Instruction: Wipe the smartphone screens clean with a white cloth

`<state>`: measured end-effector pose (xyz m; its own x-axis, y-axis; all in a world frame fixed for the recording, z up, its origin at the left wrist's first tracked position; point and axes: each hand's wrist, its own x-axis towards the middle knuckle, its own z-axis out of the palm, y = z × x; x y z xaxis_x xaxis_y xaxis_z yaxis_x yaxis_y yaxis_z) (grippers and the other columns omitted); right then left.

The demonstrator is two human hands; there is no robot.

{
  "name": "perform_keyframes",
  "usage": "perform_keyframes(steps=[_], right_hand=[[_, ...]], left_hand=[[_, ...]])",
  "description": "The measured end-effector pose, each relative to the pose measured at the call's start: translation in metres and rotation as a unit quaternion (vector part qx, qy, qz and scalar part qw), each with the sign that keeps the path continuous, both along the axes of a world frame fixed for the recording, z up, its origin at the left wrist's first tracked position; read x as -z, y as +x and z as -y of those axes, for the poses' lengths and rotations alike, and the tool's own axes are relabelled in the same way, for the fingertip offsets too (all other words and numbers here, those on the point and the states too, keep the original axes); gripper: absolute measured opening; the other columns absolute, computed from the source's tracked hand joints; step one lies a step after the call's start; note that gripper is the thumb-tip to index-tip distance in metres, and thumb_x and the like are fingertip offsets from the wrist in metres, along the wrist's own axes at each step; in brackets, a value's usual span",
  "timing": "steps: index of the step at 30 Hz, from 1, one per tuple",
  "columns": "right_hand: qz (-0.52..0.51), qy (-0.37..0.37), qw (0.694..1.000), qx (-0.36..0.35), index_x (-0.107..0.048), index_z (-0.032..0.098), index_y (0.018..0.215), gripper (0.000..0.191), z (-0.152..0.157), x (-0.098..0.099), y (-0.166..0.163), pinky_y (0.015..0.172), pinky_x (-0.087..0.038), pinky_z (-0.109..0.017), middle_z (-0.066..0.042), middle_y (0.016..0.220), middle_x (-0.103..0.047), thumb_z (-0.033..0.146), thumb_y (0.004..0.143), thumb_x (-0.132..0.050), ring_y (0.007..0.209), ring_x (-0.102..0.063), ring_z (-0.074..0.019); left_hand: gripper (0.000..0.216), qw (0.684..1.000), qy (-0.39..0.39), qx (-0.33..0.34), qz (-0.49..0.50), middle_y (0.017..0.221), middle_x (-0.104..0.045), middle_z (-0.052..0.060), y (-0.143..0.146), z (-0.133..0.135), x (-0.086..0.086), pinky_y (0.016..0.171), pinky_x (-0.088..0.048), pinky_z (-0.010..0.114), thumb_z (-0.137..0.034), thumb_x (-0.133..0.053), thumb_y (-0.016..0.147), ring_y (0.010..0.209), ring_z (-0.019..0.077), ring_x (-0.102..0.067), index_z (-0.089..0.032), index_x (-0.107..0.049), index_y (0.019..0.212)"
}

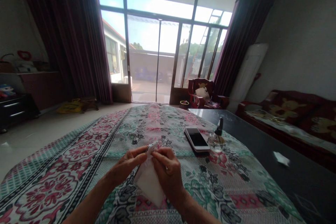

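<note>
Both my hands are over the flowered tablecloth [173, 117], pinching the upper end of a thin white sheet-like piece [151, 185]. Whether it is tissue, cloth or a soft bag, I cannot tell. It hangs down between my wrists, its lower corner over the cloth. My left hand [132, 159] grips it from the left, thumb and fingers closed. From the right, my right hand [167, 166] has its fingertips bunched on the same end. A small pale, shiny bit [152, 145] shows above the fingertips; its kind is unclear.
Ahead to the right, a white phone [197, 138] lies screen up on something dark, beside a clear bottle [216, 141] with a black nozzle. A folded white paper [281, 159] rests on the dark tabletop [262, 140]. Beyond are a wooden armchair [201, 92] and a sofa [291, 112].
</note>
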<state>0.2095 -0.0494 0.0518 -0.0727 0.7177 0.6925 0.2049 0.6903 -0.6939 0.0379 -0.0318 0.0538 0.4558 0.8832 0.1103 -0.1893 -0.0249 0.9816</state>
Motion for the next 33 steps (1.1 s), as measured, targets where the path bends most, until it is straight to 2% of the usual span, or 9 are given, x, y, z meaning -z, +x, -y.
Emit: perform_keyframes(steps=[3, 8, 13, 17, 22, 27, 31, 33], right_hand=[[-0.012, 0.008, 1.000, 0.020, -0.073, 0.025, 0.094, 0.019, 0.0005, -0.0013, -0.0001, 0.072, -0.052, -0.026, -0.005, 0.090, -0.061, 0.021, 0.086, -0.057, 0.083, -0.060, -0.0158], [0.017, 0.007, 1.000, -0.019, -0.074, 0.026, 0.093, 0.020, 0.0020, 0.0013, -0.0007, 0.073, -0.051, -0.027, -0.005, 0.088, -0.061, 0.020, 0.086, -0.056, 0.082, -0.060, -0.0156], [-0.004, 0.002, 1.000, 0.011, -0.073, 0.026, 0.096, 0.020, -0.0006, -0.0002, 0.0021, 0.074, -0.051, -0.027, -0.005, 0.091, -0.060, 0.020, 0.086, -0.056, 0.086, -0.059, -0.0163], [0.015, 0.008, 1.000, -0.020, -0.073, 0.026, 0.095, 0.021, -0.0006, 0.0016, 0.0016, 0.075, -0.050, -0.027, -0.005, 0.090, -0.060, 0.018, 0.086, -0.056, 0.085, -0.059, -0.0160], [-0.008, -0.010, 1.000, 0.008, -0.072, 0.024, 0.096, 0.019, -0.0046, 0.0022, 0.0030, 0.074, -0.050, -0.027, -0.005, 0.092, -0.060, 0.019, 0.086, -0.056, 0.086, -0.059, -0.0163], [0.007, -0.017, 1.000, -0.022, -0.073, 0.024, 0.094, 0.019, -0.0042, 0.0062, 0.0025, 0.074, -0.049, -0.026, -0.005, 0.089, -0.060, 0.018, 0.085, -0.057, 0.084, -0.059, -0.0157], [-0.012, -0.030, 0.999, 0.012, -0.073, 0.024, 0.095, 0.019, -0.0042, 0.0051, 0.0038, 0.074, -0.049, -0.026, -0.005, 0.091, -0.061, 0.019, 0.085, -0.058, 0.085, -0.059, -0.0160], [-0.002, -0.026, 1.000, 0.002, -0.073, 0.024, 0.095, 0.019, -0.0033, 0.0045, 0.0035, 0.074, -0.049, -0.026, -0.005, 0.090, -0.061, 0.019, 0.085, -0.058, 0.085, -0.059, -0.0159]], left_hand=[[0.052, 1.000, 0.002, 0.006, -0.005, 0.103, -0.072, 0.008, 0.0008, 0.0008, -0.0019, 0.068, -0.046, 0.026, -0.041, -0.067, 0.081, 0.083, 0.0216, -0.063, -0.018, -0.058, 0.127], [0.050, 1.000, 0.006, 0.004, -0.002, 0.102, -0.072, 0.006, 0.0005, 0.0003, -0.0023, 0.068, -0.045, 0.025, -0.042, -0.065, 0.083, 0.084, 0.0209, -0.062, -0.019, -0.059, 0.126], [0.052, 1.000, -0.002, 0.006, -0.003, 0.100, -0.072, 0.007, 0.0002, -0.0005, 0.0008, 0.068, -0.046, 0.024, -0.040, -0.067, 0.082, 0.082, 0.0200, -0.063, -0.018, -0.057, 0.128], [0.048, 1.000, -0.001, 0.006, 0.007, 0.102, -0.072, 0.007, 0.0005, 0.0000, 0.0007, 0.067, -0.046, 0.023, -0.038, -0.064, 0.084, 0.083, 0.0190, -0.063, -0.018, -0.057, 0.128], [0.050, 1.000, 0.004, 0.012, 0.000, 0.100, -0.072, 0.007, 0.0009, 0.0005, -0.0002, 0.066, -0.046, 0.024, -0.038, -0.065, 0.083, 0.081, 0.0195, -0.063, -0.017, -0.057, 0.128], [0.048, 1.000, 0.004, -0.003, 0.001, 0.104, -0.071, 0.007, 0.0001, 0.0001, 0.0003, 0.067, -0.047, 0.023, -0.038, -0.064, 0.084, 0.084, 0.0196, -0.063, -0.018, -0.057, 0.127], [0.049, 1.000, 0.010, 0.014, 0.004, 0.098, -0.072, 0.007, 0.0009, 0.0004, -0.0004, 0.068, -0.047, 0.024, -0.037, -0.066, 0.083, 0.081, 0.0187, -0.063, -0.017, -0.058, 0.127], [0.048, 1.000, 0.010, 0.015, 0.008, 0.100, -0.072, 0.008, 0.0015, 0.0008, -0.0007, 0.068, -0.047, 0.024, -0.037, -0.065, 0.083, 0.081, 0.0185, -0.063, -0.016, -0.058, 0.126]])
